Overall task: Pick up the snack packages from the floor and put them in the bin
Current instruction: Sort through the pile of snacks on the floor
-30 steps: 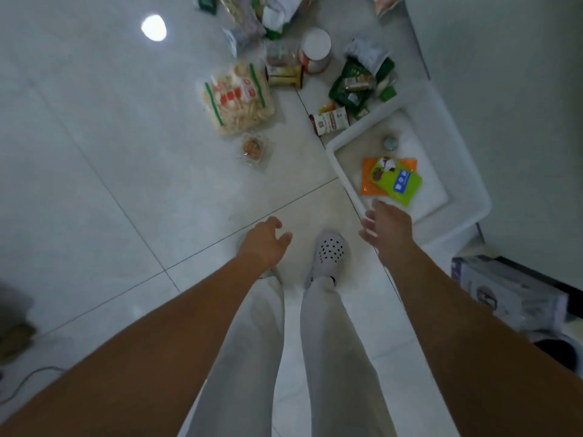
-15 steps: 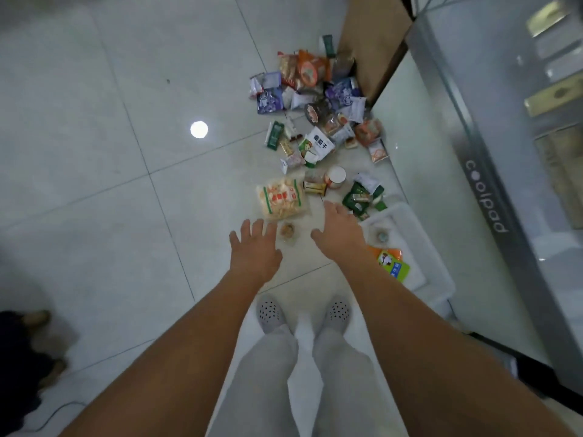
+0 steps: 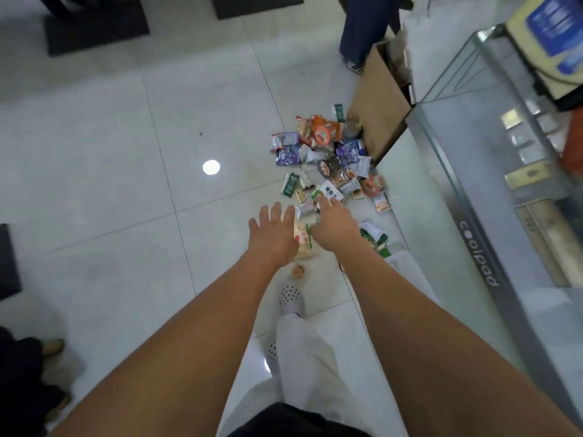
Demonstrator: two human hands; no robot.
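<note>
Both hands have reached farther forward than half a second ago. The left hand (image 3: 273, 236) hovers with fingers spread, holding nothing. The right hand (image 3: 335, 228) stretches loosely straightened fingers over the snacks (image 3: 325, 159) heaped on the floor (image 3: 126, 152). A cracker bag (image 3: 303, 242) shows between the hands. The bin (image 3: 407, 268) is now mostly hidden, with only a corner showing.

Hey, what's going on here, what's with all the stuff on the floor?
A person is clearing snack packages scattered on the floor by a glass counter. Left hand and right hand stretch out open and empty over a clear cracker bag. Nothing is gripped yet; a corner of the white bin shows beside the right arm.
</note>
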